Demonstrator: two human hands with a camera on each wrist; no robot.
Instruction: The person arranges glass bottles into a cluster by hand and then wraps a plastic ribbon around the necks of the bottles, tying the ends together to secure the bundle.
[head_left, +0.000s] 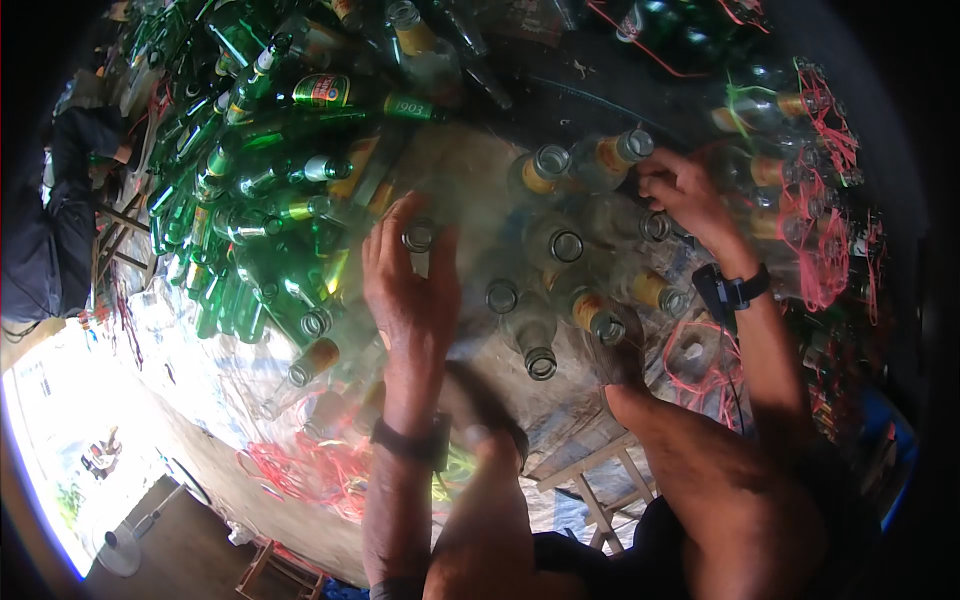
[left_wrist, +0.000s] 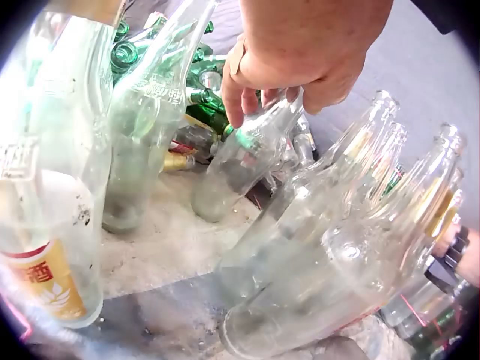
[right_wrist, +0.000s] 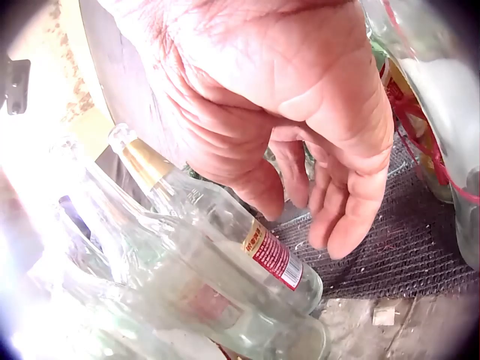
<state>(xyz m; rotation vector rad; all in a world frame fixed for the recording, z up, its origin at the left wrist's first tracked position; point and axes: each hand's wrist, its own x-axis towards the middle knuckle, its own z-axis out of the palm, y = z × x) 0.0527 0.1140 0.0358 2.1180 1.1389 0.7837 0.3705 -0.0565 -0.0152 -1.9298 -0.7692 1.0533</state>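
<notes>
My left hand [head_left: 408, 275] grips a clear glass bottle [left_wrist: 244, 161] from above by its neck. The bottle leans, its base close over the pale ground sheet in the left wrist view. Just beside a clear bottle with a gold neck label [head_left: 612, 155], my right hand [head_left: 690, 200] has loosely curled fingers and holds nothing. In the right wrist view that bottle's red and gold label [right_wrist: 276, 255] shows below the fingertips. Several clear bottles [head_left: 565, 245] stand grouped between the hands.
A large pile of green bottles [head_left: 260, 180] lies at the left. Bundles of clear bottles tied with pink string [head_left: 825, 240] stand at the right. Loose pink string [head_left: 300, 475] lies at the front left. A dark woven mat [right_wrist: 367, 247] is under the right hand.
</notes>
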